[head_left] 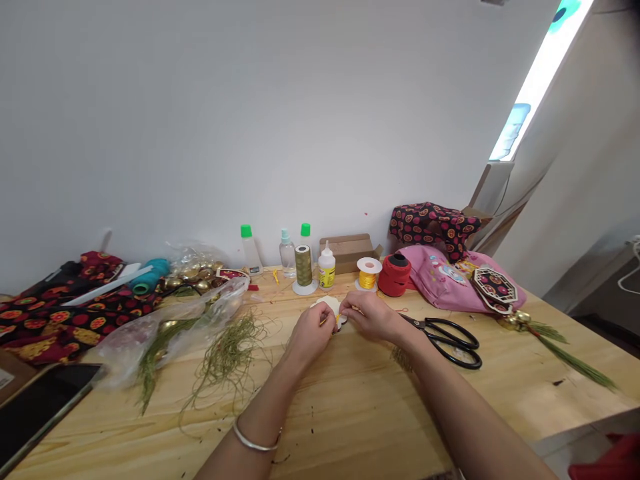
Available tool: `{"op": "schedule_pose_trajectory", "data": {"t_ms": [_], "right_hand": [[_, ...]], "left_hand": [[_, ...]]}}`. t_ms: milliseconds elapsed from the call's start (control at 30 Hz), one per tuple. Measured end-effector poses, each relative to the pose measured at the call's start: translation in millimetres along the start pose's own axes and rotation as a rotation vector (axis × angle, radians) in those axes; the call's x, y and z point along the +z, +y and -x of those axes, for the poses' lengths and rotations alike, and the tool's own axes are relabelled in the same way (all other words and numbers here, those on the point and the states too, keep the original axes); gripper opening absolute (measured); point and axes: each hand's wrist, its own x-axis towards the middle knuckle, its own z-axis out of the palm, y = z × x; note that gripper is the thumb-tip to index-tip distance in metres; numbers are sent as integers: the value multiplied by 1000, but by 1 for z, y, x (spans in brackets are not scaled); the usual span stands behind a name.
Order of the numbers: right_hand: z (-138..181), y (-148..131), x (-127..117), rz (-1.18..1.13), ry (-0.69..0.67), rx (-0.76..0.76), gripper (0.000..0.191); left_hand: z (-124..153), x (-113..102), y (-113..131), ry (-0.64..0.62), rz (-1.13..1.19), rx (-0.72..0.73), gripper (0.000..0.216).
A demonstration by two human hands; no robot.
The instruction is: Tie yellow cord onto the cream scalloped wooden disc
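A pale, scallop-edged flat piece (pixel 329 304) lies between my hands over the middle of the table, partly hidden by my fingers. My left hand (pixel 316 327) is closed in a pinch at its left side, with a bit of yellow cord showing at the fingertips. From the right, my right hand (pixel 369 313) reaches in with thumb and fingers pressed together at the piece's edge; what it pinches is too small to make out. Just right of that wrist lie black-handled scissors (pixel 445 338). A spool of yellow cord (pixel 369 275) stands behind my right hand.
Behind the hands stand a white glue bottle (pixel 327 269), an olive thread spool (pixel 303 267) and a red thread cone (pixel 395 275). Loose green threads (pixel 227 353) lie left. A pink bag (pixel 450 283) and an octagonal tasselled ornament (pixel 496 289) lie right; a phone (pixel 45 413) lies front left.
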Motion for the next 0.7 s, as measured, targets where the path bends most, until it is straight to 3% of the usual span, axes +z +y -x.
{"op": "schedule_pose_trajectory", "data": {"t_ms": [433, 700], "right_hand": [[0, 3, 3, -125, 31, 99, 12], [-1, 6, 8, -163, 78, 115, 13]], "left_hand": [[1, -4, 3, 79, 44, 24, 17], [-3, -9, 8, 56, 165, 46, 19]]}}
